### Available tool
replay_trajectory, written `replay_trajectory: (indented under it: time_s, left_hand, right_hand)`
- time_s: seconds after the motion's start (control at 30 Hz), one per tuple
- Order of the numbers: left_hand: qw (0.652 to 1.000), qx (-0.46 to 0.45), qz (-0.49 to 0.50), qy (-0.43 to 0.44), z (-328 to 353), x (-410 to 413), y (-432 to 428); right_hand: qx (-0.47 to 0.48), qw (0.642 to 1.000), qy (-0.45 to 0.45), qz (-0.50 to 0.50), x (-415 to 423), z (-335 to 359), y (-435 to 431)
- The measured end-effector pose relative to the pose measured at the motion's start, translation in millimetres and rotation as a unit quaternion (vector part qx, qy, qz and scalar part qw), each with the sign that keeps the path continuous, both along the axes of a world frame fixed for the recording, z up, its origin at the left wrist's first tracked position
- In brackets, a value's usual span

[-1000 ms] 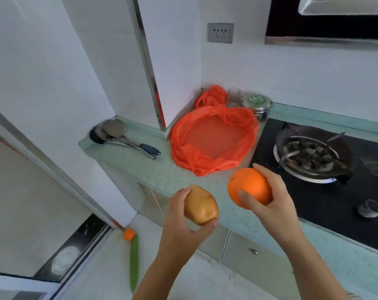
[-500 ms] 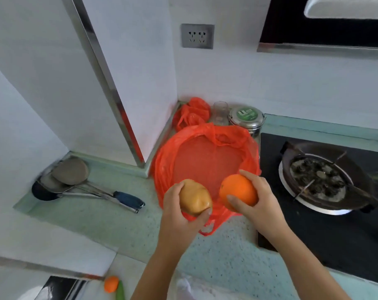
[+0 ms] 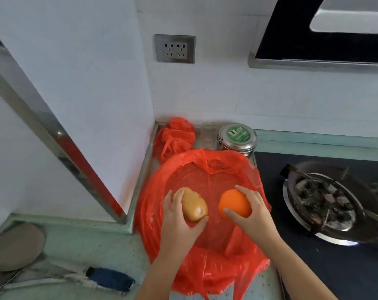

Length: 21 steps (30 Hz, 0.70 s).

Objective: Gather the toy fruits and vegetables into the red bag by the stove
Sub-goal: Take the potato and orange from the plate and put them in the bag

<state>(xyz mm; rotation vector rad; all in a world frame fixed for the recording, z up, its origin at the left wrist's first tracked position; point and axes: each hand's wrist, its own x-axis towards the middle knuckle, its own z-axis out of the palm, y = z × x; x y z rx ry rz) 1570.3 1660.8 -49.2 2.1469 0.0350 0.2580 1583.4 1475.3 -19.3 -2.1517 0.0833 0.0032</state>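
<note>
- Progress looks early: the red bag (image 3: 205, 263) lies open on the counter (image 3: 92, 245) beside the stove (image 3: 270, 191), seemingly empty.
- Left hand (image 3: 179, 221) grips a toy potato (image 3: 194, 205); right hand (image 3: 250, 213) grips a toy orange (image 3: 234, 203).
- Both hang palms-inward over the bag's mouth, slightly apart; release is what is left.

Before me a round steel tin (image 3: 237, 137) with a green label stood beside a clear glass (image 3: 208, 137), a wall socket (image 3: 175, 48) above, the burner (image 3: 326, 202) right, blue-handled ladles (image 3: 53, 269) left.
</note>
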Motion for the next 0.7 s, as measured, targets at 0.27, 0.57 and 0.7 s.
replay_trajectory:
  time_s: [0.27, 0.57, 0.7]
  left_hand:
    - [0.997, 0.025, -0.062, 0.025, -26.6, 63.2, -7.5]
    - [0.997, 0.022, -0.055, 0.054, -48.0, 117.5, -22.3]
    - [0.996, 0.027, -0.066, 0.057, -52.7, 128.5, -25.9]
  right_hand:
    - [-0.046, 0.999, 0.019, 0.007, 52.7, -28.1, 3.6]
    - [-0.066, 0.998, 0.022, -0.012, 99.4, -49.3, -4.2]
    - [-0.057, 0.998, 0.013, -0.029, 107.7, -58.4, -0.8]
